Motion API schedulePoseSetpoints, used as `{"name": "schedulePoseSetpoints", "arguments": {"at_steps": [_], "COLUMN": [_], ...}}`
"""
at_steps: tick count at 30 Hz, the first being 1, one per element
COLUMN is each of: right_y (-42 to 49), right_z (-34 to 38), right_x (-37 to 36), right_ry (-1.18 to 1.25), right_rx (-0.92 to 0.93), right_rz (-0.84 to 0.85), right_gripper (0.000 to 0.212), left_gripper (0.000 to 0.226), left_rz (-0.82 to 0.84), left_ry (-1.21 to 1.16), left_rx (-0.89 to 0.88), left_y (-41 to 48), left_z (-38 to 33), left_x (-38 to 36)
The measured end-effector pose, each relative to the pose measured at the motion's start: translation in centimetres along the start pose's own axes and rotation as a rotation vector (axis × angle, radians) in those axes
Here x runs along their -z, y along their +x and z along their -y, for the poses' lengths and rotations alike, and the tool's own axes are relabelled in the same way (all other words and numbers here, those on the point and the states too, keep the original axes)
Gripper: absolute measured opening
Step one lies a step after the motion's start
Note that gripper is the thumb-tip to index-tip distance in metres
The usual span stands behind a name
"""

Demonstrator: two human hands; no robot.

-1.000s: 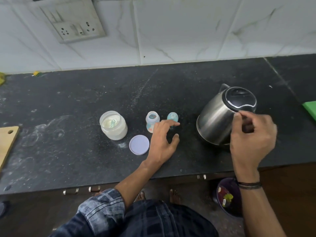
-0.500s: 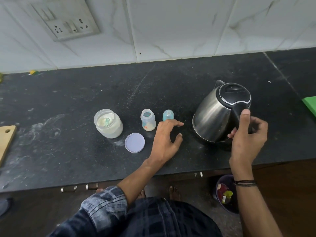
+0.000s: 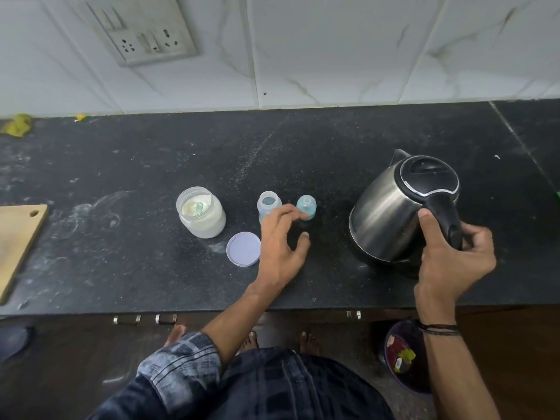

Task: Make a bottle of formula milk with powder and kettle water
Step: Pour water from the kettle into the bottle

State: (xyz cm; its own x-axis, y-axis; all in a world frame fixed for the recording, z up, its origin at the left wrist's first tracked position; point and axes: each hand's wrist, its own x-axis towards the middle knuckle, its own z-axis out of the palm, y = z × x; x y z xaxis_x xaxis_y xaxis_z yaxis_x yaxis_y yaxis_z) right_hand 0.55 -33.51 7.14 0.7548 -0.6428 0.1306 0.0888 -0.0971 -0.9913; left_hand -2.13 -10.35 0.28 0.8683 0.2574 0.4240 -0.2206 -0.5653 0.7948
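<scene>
Since the earlier frame, the right hand (image 3: 451,262) was found wrapped round the handle of the kettle (image 3: 391,213), previously only touched. The kettle was seen standing on the bench (image 3: 151,162), right of the open bottle (image 3: 268,204). The left hand (image 3: 280,247) was held spread just before the bottle, nothing gripped. The powder jar (image 3: 201,213) was noted further left.

Brushed-steel kettle (image 3: 385,219); speckled matt counter (image 3: 151,165)

Baby bottle (image 3: 268,204) stands open mid-table, blue teat (image 3: 306,204) upright just beside it. Powder jar (image 3: 201,213) uncapped toward the left edge, lid (image 3: 243,249) flat nearer the front edge. Steel kettle (image 3: 391,213) closed, handle in my right grip (image 3: 454,262).
</scene>
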Motion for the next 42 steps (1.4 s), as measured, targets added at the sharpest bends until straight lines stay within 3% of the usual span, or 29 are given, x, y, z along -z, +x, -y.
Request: {"name": "schedulePoseSetpoints", "arguments": {"at_steps": [3, 6, 12, 16, 20, 30, 37, 42], "right_y": [0.5, 0.8, 1.6, 2.0, 2.3, 3.1, 3.3, 3.7], "right_z": [0.0, 0.7, 1.9, 2.5, 3.5, 4.9, 5.7, 6.4], "right_x": [0.5, 0.8, 1.6, 1.9, 1.7, -0.1, -1.5, -2.6], "right_ry": [0.004, 0.010, 0.030, 0.035, 0.065, 0.020, -0.024, -0.064], "right_rx": [0.021, 0.048, 0.066, 0.065, 0.034, 0.026, 0.035, 0.042], "right_rz": [0.038, 0.085, 0.245, 0.362, 0.460, 0.667, 0.766, 0.838], "right_gripper": [0.042, 0.040, 0.033, 0.031, 0.030, 0.033, 0.038, 0.033], "left_gripper": [0.050, 0.064, 0.101, 0.113, 0.108, 0.081, 0.060, 0.061], "left_rz": [-0.170, -0.215, -0.054, 0.037, 0.105, 0.047, 0.074, 0.080], "left_ry": [-0.002, 0.009, -0.030, -0.100, -0.112, -0.078, -0.089, -0.089], "left_rx": [0.046, 0.135, 0.442, 0.535, 0.578, 0.617, 0.534, 0.461], "left_y": [0.4, 1.0, 2.0, 2.5, 3.2, 4.2, 4.5, 5.0], "left_z": [0.1, 0.9, 4.1, 5.2, 5.4, 5.0, 3.4, 2.3], "left_x": [1.0, 1.6, 2.1, 2.2, 2.1, 2.4, 2.9, 3.3]}}
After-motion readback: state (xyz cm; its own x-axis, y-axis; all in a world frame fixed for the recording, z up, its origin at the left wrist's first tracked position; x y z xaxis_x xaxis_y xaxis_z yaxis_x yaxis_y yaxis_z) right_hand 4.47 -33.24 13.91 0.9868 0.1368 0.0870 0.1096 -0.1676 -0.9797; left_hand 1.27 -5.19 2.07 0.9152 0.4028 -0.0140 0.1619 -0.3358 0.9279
